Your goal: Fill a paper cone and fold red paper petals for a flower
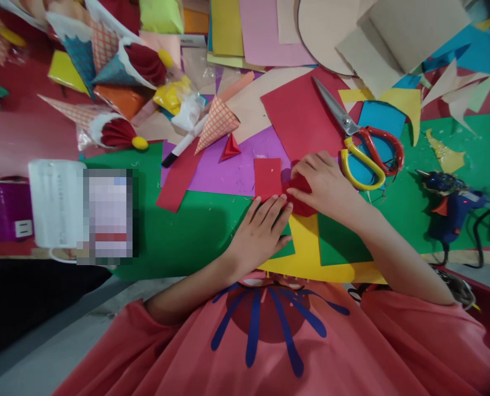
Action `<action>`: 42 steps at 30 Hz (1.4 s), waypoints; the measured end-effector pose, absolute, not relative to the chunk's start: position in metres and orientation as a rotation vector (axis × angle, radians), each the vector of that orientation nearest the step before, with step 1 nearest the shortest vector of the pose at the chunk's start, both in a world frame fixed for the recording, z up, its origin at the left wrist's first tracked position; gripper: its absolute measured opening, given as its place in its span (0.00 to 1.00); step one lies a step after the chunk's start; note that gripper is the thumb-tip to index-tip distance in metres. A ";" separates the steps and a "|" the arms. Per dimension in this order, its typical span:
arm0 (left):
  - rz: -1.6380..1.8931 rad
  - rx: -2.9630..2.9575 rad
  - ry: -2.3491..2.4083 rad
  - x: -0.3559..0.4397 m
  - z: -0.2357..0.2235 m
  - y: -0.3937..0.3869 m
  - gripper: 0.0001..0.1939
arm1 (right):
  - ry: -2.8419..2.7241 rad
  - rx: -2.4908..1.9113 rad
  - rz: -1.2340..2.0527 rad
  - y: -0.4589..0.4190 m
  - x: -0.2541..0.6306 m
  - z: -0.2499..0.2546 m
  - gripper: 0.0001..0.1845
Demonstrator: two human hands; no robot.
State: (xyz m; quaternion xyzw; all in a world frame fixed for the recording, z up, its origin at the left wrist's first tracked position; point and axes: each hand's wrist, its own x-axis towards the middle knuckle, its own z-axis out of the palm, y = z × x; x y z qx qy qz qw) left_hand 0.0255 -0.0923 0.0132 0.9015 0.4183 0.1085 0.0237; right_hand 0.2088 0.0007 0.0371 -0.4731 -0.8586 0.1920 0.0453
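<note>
My left hand [257,234] lies flat with its fingers spread, the fingertips pressing the lower edge of a small red paper square [268,175]. Just right of it, my right hand [325,187] has its fingers bent over a darker red paper piece [304,202], with thumb and fingers closed on its edge; part of that piece is covered by the hand. Above the square is a small folded red paper triangle [231,148]. Beside the triangle rests a checked paper cone [218,124]. A red paper strip [179,184] lies to the left.
Large scissors [356,132] with red and yellow handles lie beyond my right hand. A blue glue gun [455,212] sits at the right, a blurred phone [110,214] at the left. A marker [185,140], finished cones [113,129] and paper scraps spread over the green sheet [187,236].
</note>
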 end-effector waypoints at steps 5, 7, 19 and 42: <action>0.357 2.842 1.260 0.024 0.015 -0.086 0.23 | -2.473 -1.418 1.005 0.008 0.210 0.042 0.04; 0.389 2.822 1.234 0.021 0.016 -0.080 0.22 | -2.266 -1.388 1.203 0.010 0.212 0.042 0.03; 1.120 1.479 1.078 0.016 0.036 -0.001 0.26 | -1.486 -1.265 1.032 0.017 0.213 0.039 0.09; 1.245 1.357 1.111 0.028 -0.005 0.006 0.18 | -1.461 -1.279 1.349 0.008 0.203 0.017 0.11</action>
